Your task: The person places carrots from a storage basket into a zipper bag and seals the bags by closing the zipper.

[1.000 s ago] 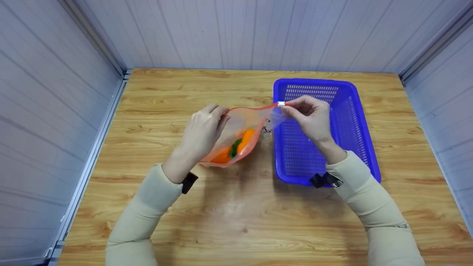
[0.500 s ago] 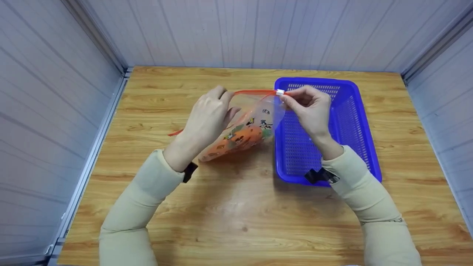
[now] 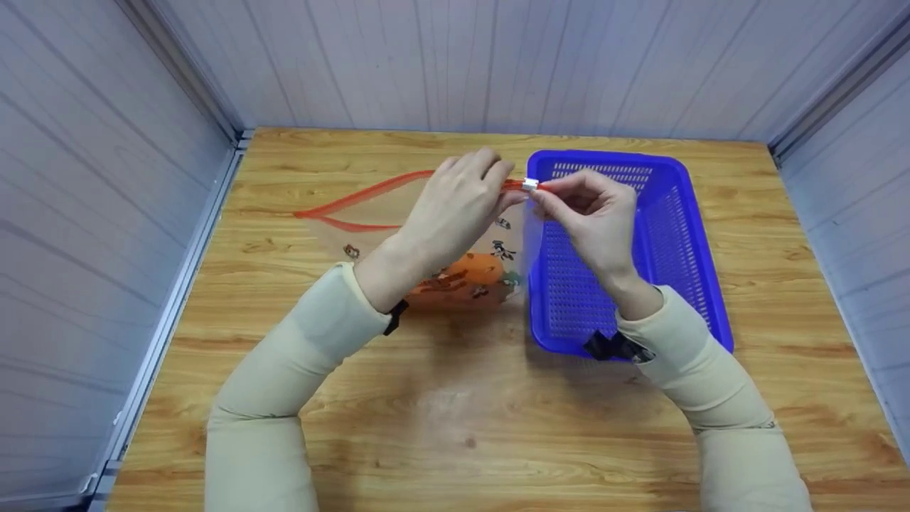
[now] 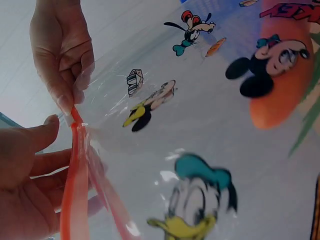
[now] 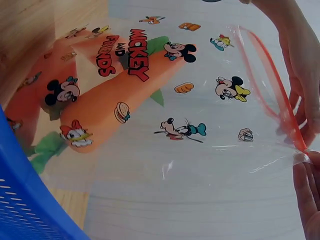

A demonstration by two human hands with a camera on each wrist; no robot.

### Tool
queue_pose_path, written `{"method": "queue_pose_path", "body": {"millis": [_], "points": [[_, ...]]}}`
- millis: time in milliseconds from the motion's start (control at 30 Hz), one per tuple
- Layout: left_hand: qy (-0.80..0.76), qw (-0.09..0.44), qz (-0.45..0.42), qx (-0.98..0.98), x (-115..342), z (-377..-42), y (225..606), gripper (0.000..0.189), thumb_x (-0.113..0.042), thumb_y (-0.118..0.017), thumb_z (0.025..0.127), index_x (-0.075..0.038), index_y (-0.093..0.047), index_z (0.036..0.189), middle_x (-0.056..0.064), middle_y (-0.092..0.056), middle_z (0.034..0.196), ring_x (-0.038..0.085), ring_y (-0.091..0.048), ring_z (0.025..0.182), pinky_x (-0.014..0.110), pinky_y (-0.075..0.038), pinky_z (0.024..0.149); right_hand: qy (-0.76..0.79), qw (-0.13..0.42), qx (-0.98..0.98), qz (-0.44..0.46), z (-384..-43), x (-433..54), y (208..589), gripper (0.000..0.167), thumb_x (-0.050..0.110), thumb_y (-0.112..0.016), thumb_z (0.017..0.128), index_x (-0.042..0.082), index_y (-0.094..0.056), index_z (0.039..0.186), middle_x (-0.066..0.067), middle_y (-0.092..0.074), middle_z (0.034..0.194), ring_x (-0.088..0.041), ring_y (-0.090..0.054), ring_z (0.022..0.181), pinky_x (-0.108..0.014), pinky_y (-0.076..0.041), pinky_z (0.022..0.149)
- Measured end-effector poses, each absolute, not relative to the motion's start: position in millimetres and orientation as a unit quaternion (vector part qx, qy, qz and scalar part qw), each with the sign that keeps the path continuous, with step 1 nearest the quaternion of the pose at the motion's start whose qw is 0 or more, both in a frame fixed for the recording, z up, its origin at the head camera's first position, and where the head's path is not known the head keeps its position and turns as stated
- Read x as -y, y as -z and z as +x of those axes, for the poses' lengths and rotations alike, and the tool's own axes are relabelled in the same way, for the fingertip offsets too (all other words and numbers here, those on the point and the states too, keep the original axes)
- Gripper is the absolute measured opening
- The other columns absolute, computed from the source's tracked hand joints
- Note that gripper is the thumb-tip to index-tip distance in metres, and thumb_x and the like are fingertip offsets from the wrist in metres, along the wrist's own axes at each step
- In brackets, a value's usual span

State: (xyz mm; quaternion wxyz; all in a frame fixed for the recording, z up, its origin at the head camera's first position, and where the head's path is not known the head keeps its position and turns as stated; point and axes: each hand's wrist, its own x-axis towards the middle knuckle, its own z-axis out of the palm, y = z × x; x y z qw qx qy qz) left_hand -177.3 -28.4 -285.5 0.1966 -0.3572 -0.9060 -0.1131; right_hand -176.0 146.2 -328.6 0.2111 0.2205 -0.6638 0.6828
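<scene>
A clear zip bag (image 3: pixel 508 231) with cartoon prints hangs from both hands, its red zip strip (image 3: pixel 377 189) parted into a wide mouth on the left. Carrots (image 5: pixel 117 100), orange with green leaves, lie in its lower part. My right hand (image 3: pixel 601 220) pinches the bag's right top corner, beside the white slider (image 3: pixel 530 184). Just left of that slider, my left hand (image 3: pixel 455 210) grips the strip, thumb on the near side and fingers beyond, as the left wrist view shows. That hand and forearm hide part of the bag in the head view.
A blue perforated basket (image 3: pixel 538 313) stands right of the bag, below my right hand. The wood-grain table (image 3: pixel 455 419) is bounded by pale panel walls (image 3: pixel 426 64) at the back and sides.
My left hand has slid right along the strip, close to the slider. The bag has been raised and turned, its mouth now pointing left. My right hand still pinches the corner.
</scene>
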Motion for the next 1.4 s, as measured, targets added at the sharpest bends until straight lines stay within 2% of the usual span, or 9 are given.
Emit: {"method": "queue_pose_path", "body": {"millis": [167, 433, 567, 700, 933, 1400], "points": [[0.121, 0.211, -0.383, 0.891, 20.8, -179.1, 287.3, 0.038, -0.029, -0.042, 0.092, 0.002, -0.055, 0.11, 0.01, -0.055, 0.098, 0.02, -0.053, 0.089, 0.033, -0.043, 0.079, -0.701, 0.204, 0.649, 0.213, -176.3, -146.5, 332.3, 0.008, -0.009, -0.065, 0.072, -0.012, -0.063, 0.079, -0.016, -0.064, 0.071, -0.02, -0.06, 0.056, -0.029, -0.051, 0.053], [0.174, 0.22, -0.433, 0.857, 16.6, -185.7, 296.7, 0.024, -0.019, -0.045, 0.091, -0.002, -0.058, 0.103, 0.007, -0.057, 0.094, 0.018, -0.054, 0.084, 0.03, -0.042, 0.078, -0.703, 0.202, 0.651, 0.203, -167.8, -141.8, 319.8, 0.005, -0.013, -0.062, 0.074, -0.016, -0.061, 0.078, -0.014, -0.064, 0.07, -0.018, -0.059, 0.055, -0.027, -0.051, 0.055], [0.195, 0.229, -0.434, 0.849, 16.3, -187.7, 300.1, 0.021, -0.015, -0.048, 0.09, -0.002, -0.061, 0.1, 0.007, -0.06, 0.092, 0.018, -0.056, 0.086, 0.028, -0.042, 0.08, -0.691, 0.208, 0.661, 0.207, -164.8, -139.7, 315.7, 0.004, -0.013, -0.061, 0.075, -0.015, -0.061, 0.078, -0.015, -0.063, 0.07, -0.019, -0.059, 0.056, -0.028, -0.051, 0.055], [0.197, 0.23, -0.427, 0.852, 14.5, -187.0, 301.4, 0.02, -0.013, -0.05, 0.089, -0.001, -0.063, 0.098, 0.007, -0.062, 0.092, 0.017, -0.058, 0.086, 0.026, -0.044, 0.077, -0.684, 0.213, 0.666, 0.209, -165.2, -140.1, 317.1, 0.004, -0.015, -0.059, 0.075, -0.014, -0.061, 0.078, -0.014, -0.063, 0.071, -0.019, -0.059, 0.057, -0.027, -0.051, 0.056], [0.196, 0.235, -0.41, 0.859, 11.3, -184.0, 303.1, 0.018, -0.007, -0.05, 0.089, 0.002, -0.064, 0.096, 0.009, -0.063, 0.087, 0.017, -0.06, 0.078, 0.024, -0.048, 0.07, -0.668, 0.222, 0.676, 0.218, -166.3, -142.0, 320.6, 0.005, -0.016, -0.057, 0.075, -0.013, -0.06, 0.077, -0.015, -0.062, 0.07, -0.02, -0.058, 0.057, -0.026, -0.05, 0.056], [0.189, 0.24, -0.372, 0.877, 18.7, -186.1, 308.4, 0.021, -0.014, -0.051, 0.089, 0.0, -0.065, 0.093, 0.008, -0.063, 0.082, 0.019, -0.06, 0.074, 0.027, -0.049, 0.065, -0.677, 0.225, 0.671, 0.201, -170.2, -154.3, 328.4, 0.004, -0.015, -0.059, 0.075, -0.016, -0.059, 0.078, -0.014, -0.062, 0.069, -0.017, -0.058, 0.056, -0.024, -0.05, 0.055]]}}
